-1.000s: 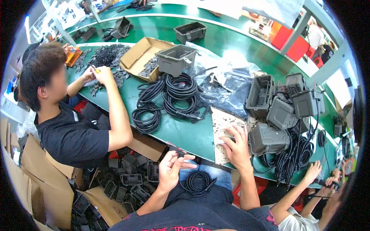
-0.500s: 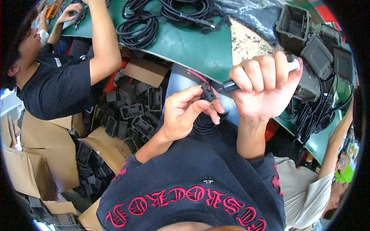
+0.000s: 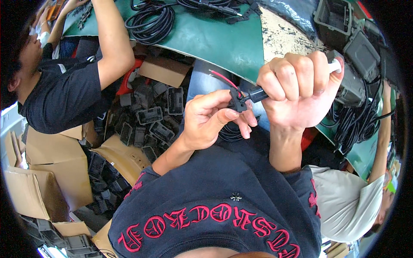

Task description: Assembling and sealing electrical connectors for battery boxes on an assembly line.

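My left hand (image 3: 209,116) pinches a small black plastic clamp (image 3: 238,101) between thumb and fingers. A red wire (image 3: 221,76) and a darker one stick up out of that piece. In my right fist (image 3: 299,88) is a screwdriver (image 3: 257,93) with a black front and a white end (image 3: 335,66). Its tip meets the right side of the clamp, where a screw seems to sit; the exact contact is too small to tell. Below my left fingers hangs a coil of black cable (image 3: 230,132), partly hidden by the hand.
Coiled black corrugated tubes (image 3: 150,26) lie on the green table (image 3: 206,47). At the right are grey plastic boxes (image 3: 333,19) and bundled black cables (image 3: 355,129). Cardboard boxes (image 3: 56,150) and more dark housings stand lower left. Co-workers sit at left (image 3: 64,90) and right (image 3: 348,202).
Both hands have shifted slightly right in the picture with the clamp and screwdriver. The screwdriver tip and clamp now show more plainly together. The surroundings have shifted a little too.
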Tool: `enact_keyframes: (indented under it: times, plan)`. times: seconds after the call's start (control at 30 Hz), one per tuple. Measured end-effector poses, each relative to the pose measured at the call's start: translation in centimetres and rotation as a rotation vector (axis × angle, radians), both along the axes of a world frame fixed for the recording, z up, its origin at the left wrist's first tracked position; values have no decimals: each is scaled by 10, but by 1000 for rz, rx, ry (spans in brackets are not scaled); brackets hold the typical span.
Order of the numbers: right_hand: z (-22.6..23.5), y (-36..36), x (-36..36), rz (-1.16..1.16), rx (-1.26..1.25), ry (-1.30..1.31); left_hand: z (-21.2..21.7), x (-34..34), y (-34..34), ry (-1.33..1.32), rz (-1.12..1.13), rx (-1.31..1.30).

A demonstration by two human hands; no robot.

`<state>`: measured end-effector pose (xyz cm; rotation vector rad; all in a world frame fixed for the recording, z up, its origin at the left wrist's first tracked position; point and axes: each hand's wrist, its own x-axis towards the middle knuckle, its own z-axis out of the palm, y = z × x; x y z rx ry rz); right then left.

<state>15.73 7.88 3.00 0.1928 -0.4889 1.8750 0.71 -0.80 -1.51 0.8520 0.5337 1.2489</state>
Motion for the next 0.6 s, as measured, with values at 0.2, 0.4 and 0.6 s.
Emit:
enact_keyframes:
  times: [0.2, 0.4, 0.6]
  plan:
    - [-2, 5, -1, 16, 10, 19, 0, -2, 2, -34, -23, 26]
    - [-4, 7, -4, 51, 6, 33, 0, -3, 2, 3, -34, 22]
    - [-3, 3, 0, 31, -47, 24, 1, -2, 1, 10, 2, -8]
